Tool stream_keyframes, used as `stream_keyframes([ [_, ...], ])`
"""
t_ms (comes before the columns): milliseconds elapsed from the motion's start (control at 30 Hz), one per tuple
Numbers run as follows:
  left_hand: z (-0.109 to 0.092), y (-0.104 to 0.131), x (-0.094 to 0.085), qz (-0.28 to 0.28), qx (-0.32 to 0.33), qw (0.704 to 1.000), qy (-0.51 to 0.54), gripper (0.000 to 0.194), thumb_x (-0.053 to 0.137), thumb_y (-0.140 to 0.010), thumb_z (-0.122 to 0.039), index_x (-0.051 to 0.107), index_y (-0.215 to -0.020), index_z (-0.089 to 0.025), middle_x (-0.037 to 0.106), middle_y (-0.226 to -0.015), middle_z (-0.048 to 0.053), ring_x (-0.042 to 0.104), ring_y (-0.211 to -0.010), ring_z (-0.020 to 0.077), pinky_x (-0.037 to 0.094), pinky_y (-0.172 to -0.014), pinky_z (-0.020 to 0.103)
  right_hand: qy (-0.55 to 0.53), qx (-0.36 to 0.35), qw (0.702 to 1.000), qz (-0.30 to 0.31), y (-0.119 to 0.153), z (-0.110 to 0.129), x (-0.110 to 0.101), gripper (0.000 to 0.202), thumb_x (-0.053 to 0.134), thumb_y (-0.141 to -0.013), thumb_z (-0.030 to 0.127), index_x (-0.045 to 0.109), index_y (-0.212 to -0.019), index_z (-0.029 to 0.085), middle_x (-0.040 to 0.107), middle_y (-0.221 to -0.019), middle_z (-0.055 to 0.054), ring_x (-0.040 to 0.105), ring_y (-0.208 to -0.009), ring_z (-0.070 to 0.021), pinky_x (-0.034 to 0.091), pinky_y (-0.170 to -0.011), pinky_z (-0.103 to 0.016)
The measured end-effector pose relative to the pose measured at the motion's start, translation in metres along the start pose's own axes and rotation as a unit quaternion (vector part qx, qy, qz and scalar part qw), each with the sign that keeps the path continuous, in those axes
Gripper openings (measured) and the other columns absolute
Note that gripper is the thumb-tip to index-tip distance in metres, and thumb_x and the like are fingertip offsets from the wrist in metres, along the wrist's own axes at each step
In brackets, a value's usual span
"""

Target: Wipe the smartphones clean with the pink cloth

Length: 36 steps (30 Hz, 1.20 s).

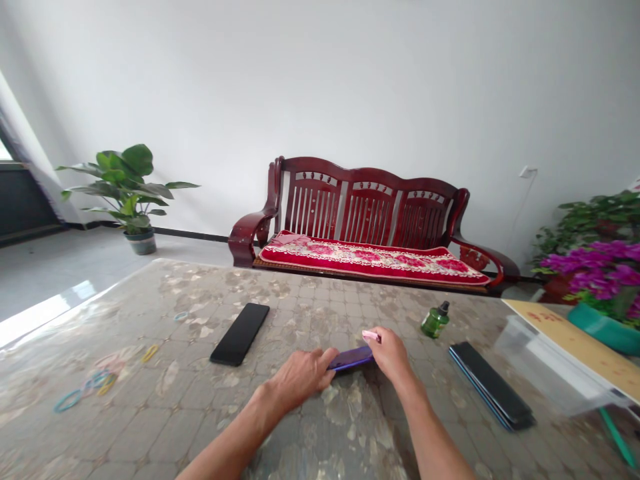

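Near the front middle of the table, my left hand (311,371) is closed around the left end of a purple phone (351,359). The phone lies roughly sideways, tilted a little. At its right end is my right hand (389,352), with fingers pinching a small pink-and-white piece (371,335), perhaps folded cloth or paper; its kind is too small to tell. Whether those fingers also touch the phone is hidden. To the left of my hands a black phone (240,335) rests flat. A green bottle (435,321) with a dark cap stands beyond my right hand.
Right of my hands lie stacked dark phones (493,387). Past them are a clear plastic box (545,373) with a yellow board (575,340) on top, and a teal flowerpot (600,328). Coloured hair bands (67,401) are scattered left. A wooden bench (370,213) stands behind the table (175,413).
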<state>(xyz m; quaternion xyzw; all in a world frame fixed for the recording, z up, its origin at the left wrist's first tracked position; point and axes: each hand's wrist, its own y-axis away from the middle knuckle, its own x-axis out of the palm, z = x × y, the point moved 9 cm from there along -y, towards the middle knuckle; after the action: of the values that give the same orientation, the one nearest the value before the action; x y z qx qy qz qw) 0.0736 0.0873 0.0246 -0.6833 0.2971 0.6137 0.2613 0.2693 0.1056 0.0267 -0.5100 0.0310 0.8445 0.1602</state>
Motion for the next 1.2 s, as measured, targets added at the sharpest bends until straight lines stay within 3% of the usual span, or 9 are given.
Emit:
stream_keyframes([
  [200,0.001,-0.001,0.0,-0.02,0.005,1.0,0.014,0.018,0.041,-0.1,-0.026,0.059,-0.099,-0.02,0.071,-0.087,0.004,0.071,-0.076,0.0195,0.054,-0.067,0.025,0.021,-0.013,0.999,0.022,0.001,0.013,-0.005,0.017,0.057,-0.088,0.032,0.073,-0.09,0.025,0.072,-0.087,-0.002,0.063,-0.079,-0.0155,0.035,-0.064,-0.023],
  [333,0.003,-0.001,0.003,-0.043,0.005,0.999,0.027,0.02,0.041,-0.1,-0.025,0.06,-0.097,-0.02,0.071,-0.085,0.004,0.07,-0.075,0.0174,0.052,-0.067,0.022,0.028,-0.045,0.998,-0.035,0.01,0.028,-0.014,0.02,0.052,-0.091,0.027,0.072,-0.095,0.026,0.07,-0.095,-0.002,0.062,-0.085,-0.0156,0.036,-0.069,-0.024],
  [467,0.007,-0.003,0.003,-0.047,-0.009,0.998,0.029,0.023,0.038,-0.101,-0.023,0.06,-0.096,-0.019,0.071,-0.085,0.004,0.069,-0.076,0.0173,0.05,-0.065,0.022,0.033,-0.145,0.983,-0.112,0.04,0.073,-0.023,0.019,0.051,-0.092,0.023,0.07,-0.097,0.026,0.068,-0.096,-0.004,0.057,-0.094,-0.019,0.035,-0.081,-0.028],
  [600,0.008,-0.004,0.003,-0.045,-0.012,0.999,0.025,0.024,0.036,-0.101,-0.018,0.06,-0.101,-0.019,0.071,-0.086,0.004,0.069,-0.074,0.0167,0.05,-0.063,0.021,0.032,-0.249,0.964,-0.087,0.068,0.112,-0.014,0.017,0.052,-0.094,0.021,0.068,-0.091,0.027,0.065,-0.092,-0.002,0.053,-0.091,-0.0194,0.034,-0.083,-0.03],
  [667,0.009,-0.003,0.003,-0.042,-0.02,0.999,0.028,0.024,0.036,-0.101,-0.019,0.06,-0.1,-0.019,0.071,-0.085,0.004,0.069,-0.074,0.0167,0.05,-0.063,0.022,0.046,-0.242,0.965,-0.092,0.068,0.107,-0.017,0.017,0.052,-0.094,0.021,0.068,-0.091,0.026,0.064,-0.092,-0.003,0.052,-0.09,-0.0199,0.034,-0.082,-0.031],
  [867,0.014,-0.004,0.003,-0.039,-0.046,0.998,0.035,0.024,0.037,-0.102,-0.025,0.06,-0.099,-0.019,0.071,-0.082,0.005,0.07,-0.076,0.0187,0.051,-0.066,0.024,0.069,-0.17,0.974,-0.133,0.045,0.058,-0.039,0.019,0.05,-0.095,0.019,0.068,-0.094,0.024,0.063,-0.094,-0.005,0.051,-0.092,-0.0214,0.035,-0.084,-0.032],
  [933,0.015,-0.005,0.004,-0.041,-0.053,0.997,0.034,0.024,0.037,-0.102,-0.024,0.06,-0.099,-0.019,0.071,-0.081,0.005,0.071,-0.075,0.0189,0.051,-0.066,0.024,0.055,-0.178,0.973,-0.135,0.047,0.061,-0.036,0.02,0.049,-0.095,0.019,0.069,-0.095,0.024,0.063,-0.096,-0.005,0.052,-0.093,-0.0209,0.036,-0.085,-0.032],
  [1100,0.015,-0.006,0.005,-0.062,-0.045,0.996,0.036,0.025,0.036,-0.101,-0.02,0.06,-0.096,-0.018,0.07,-0.08,0.005,0.07,-0.072,0.0195,0.049,-0.06,0.024,0.03,-0.254,0.959,-0.121,0.068,0.098,-0.015,0.019,0.051,-0.095,0.02,0.069,-0.096,0.026,0.062,-0.095,-0.003,0.053,-0.091,-0.0187,0.038,-0.083,-0.031],
  [1200,0.016,-0.005,0.005,-0.086,-0.038,0.994,0.05,0.025,0.037,-0.1,-0.02,0.06,-0.093,-0.018,0.068,-0.075,0.004,0.068,-0.067,0.018,0.047,-0.058,0.023,0.014,-0.28,0.948,-0.149,0.071,0.097,-0.017,0.018,0.052,-0.095,0.021,0.069,-0.095,0.026,0.063,-0.092,-0.003,0.054,-0.089,-0.0195,0.039,-0.081,-0.033],
])
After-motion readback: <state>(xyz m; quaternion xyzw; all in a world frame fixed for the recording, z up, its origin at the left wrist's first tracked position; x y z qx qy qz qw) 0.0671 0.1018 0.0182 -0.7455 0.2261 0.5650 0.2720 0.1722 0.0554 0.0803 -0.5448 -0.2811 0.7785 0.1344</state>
